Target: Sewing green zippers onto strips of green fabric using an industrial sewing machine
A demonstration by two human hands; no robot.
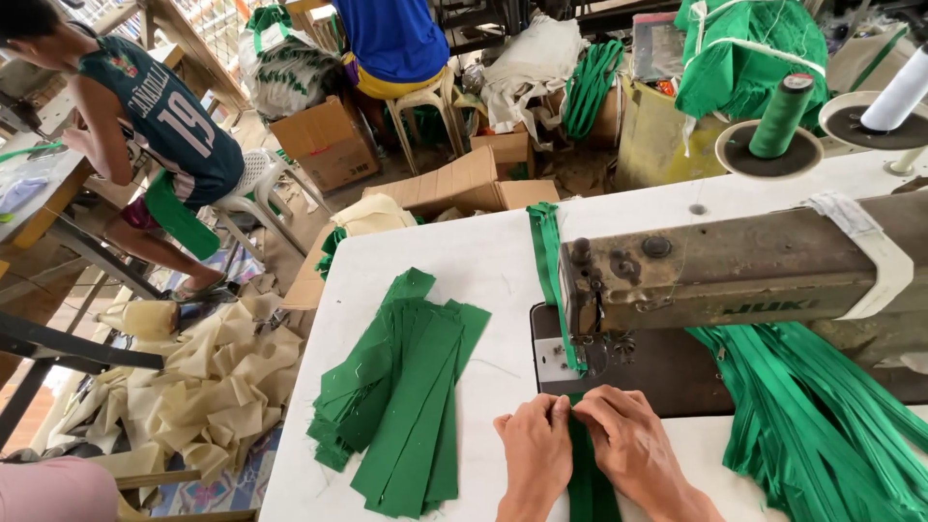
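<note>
Green fabric strip (587,483) lies flat on the white table (464,261), running from the near edge up under the needle of the sewing machine (735,266). Both hands press on it just in front of the needle. The left hand (535,454) sits on the strip's left side, fingers curled down, thumb and forefinger pinching the cloth edge. The right hand (628,445) lies on the right side, fingers bent, its fingertips meeting those of the left hand over the strip. Neither hand is spread flat; both are half closed, nipping the cloth.

To the left of the hands, toward the table's left edge, rests a fanned stack of cut green strips (406,396). A long green band (546,261) trails from the machine head toward the far edge. At the right edge lies a heap of sewn green straps (822,416). At the far right corner stand a green thread cone (781,116) and a white thread cone (899,92), each on a round stand.

Beyond the far edge, on the floor, sit brown cardboard boxes (454,179), one open, all plain rectangular. A strip of pale tape (870,246) wraps the machine arm. Cream fabric scraps (213,387) pile on the floor left of the table.
</note>
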